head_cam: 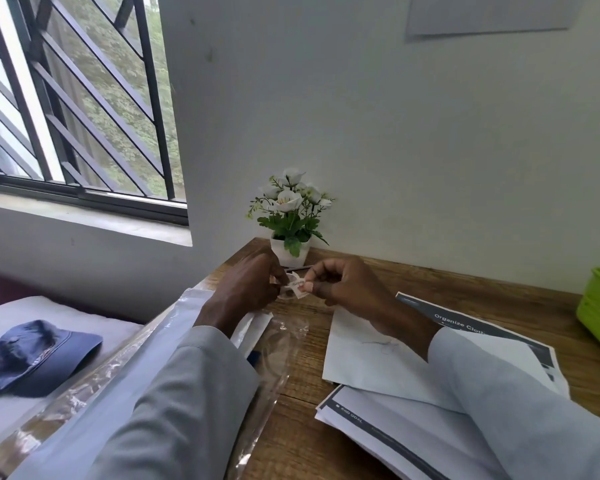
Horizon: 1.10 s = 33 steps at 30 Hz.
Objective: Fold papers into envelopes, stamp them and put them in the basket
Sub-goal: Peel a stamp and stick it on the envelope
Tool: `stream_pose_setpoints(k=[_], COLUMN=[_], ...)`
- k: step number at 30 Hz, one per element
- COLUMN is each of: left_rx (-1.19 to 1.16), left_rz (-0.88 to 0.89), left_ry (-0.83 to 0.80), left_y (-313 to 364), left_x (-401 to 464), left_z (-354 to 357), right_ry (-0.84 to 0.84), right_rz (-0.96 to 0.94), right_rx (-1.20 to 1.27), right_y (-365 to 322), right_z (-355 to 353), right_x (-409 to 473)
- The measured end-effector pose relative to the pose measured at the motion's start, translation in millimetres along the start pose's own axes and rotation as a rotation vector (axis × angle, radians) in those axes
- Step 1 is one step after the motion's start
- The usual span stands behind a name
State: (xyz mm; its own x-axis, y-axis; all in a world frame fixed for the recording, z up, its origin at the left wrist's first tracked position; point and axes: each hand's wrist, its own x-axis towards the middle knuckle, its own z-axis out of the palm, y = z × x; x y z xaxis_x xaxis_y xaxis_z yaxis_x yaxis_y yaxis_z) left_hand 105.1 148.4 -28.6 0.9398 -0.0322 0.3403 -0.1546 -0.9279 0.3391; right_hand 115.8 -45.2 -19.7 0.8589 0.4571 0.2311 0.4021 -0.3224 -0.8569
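White sticker stamp [297, 284] sits pinched between left hand [248, 285] and right hand [343, 284] above the wooden desk [430, 285], fingertips closed on its edges; it looks light, flimsy, tacky, best held by its rim, folded paper [368, 355] lying beneath

1. A room in a home, set up as a small study corner: a wooden desk [430, 285] stands against a plain white wall [395, 133].
2. Left of the desk, a barred window [84, 109] looks onto trees.
3. Below the window, a bed [32, 306] holds a blue hat [35, 355].
4. At the desk's far corner stands a potted flower [290, 216].
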Motion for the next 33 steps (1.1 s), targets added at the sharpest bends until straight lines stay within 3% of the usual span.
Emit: stream_pose_setpoints(k=[3,8,14,18,26,33], left_rx=[-0.077,-0.26,-0.326,-0.279,0.011,-0.022], left_rz=[0.052,0.169,0.317,0.356,0.598,0.555], left_ry=[0.055,0.179,0.122,-0.035,-0.225,-0.277], left_y=[10.9,39.9,66.5,96.0,163.9,209.1], left_x=[1.4,-1.5,-5.0,-5.9,-21.5,-36.9], left_z=[0.3,10.0,15.5,10.3,21.4,71.2], right_ry=[-0.002,-0.005,0.211,0.414,0.551,0.579], right_rz=[0.186,0.271,0.331,0.415,0.53,0.586], right_rx=[0.236,0.419,0.482,0.471,0.442,0.417], right_y=[-11.9,-17.3,-5.8,11.4,36.5,44.0], right_z=[-25.6,-66.6,-125.2,-157.4,-174.0,-171.0], right_x=[-25.6,-71.7,-129.4,-159.7,-176.7,-173.5])
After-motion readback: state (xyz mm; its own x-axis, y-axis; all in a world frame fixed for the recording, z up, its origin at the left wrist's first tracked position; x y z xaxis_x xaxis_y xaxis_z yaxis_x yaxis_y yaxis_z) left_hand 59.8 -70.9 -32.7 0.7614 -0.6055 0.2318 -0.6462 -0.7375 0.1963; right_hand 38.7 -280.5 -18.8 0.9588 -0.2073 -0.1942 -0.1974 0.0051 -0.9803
